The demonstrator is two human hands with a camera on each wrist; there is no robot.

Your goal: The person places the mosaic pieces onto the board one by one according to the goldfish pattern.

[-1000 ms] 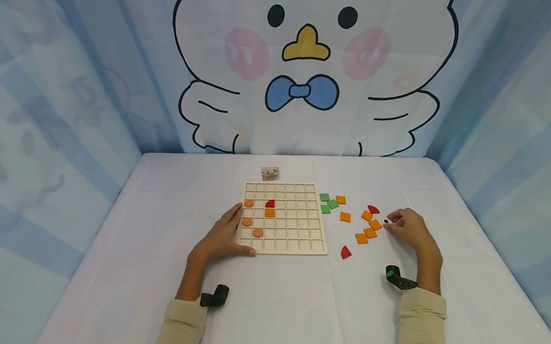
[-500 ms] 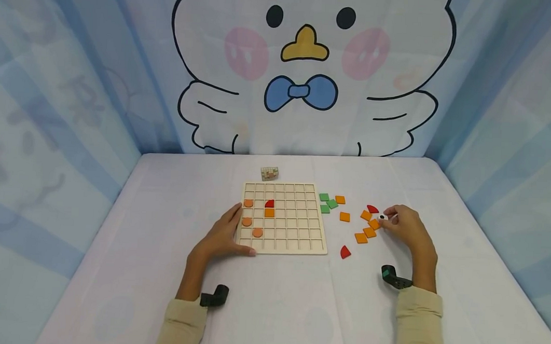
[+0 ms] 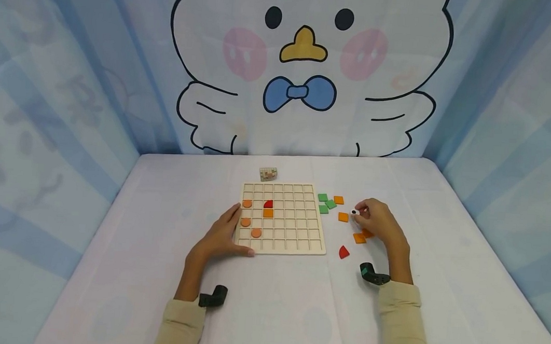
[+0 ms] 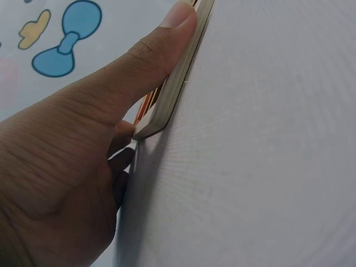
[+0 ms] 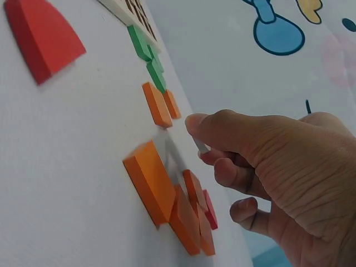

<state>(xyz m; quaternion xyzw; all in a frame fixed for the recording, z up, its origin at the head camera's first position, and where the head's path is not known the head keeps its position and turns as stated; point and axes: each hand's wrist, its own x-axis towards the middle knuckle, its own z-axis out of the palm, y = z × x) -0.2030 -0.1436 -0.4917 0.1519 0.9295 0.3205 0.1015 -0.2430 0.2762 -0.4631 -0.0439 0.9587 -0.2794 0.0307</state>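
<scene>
My left hand [image 3: 219, 237] holds the near-left corner of a pale wooden grid board [image 3: 296, 221], thumb along its front edge and fingers at its left side. On the board sit several orange discs [image 3: 255, 233], a red quarter-round piece [image 3: 268, 204] and an orange square tile [image 3: 267, 213]. Between thumb and fingertips my right hand [image 3: 379, 219] pinches a small white piece with a black dot [image 3: 355, 212], right of the board. In the right wrist view only a pale edge of this white piece [image 5: 201, 146] shows. The hand is raised above loose orange tiles [image 5: 150, 181], partly covering them in the head view.
Green tiles [image 3: 324, 209] lie beside the board's right edge. Another orange tile [image 3: 343, 217] is between them and my right hand, and a red wedge [image 3: 343, 252] lies nearer me. Behind the board stands a small clear box with patterned contents [image 3: 268, 174].
My right hand has carried the white piece leftward over the loose tiles, toward the board. The left hand stays at the board's corner.
</scene>
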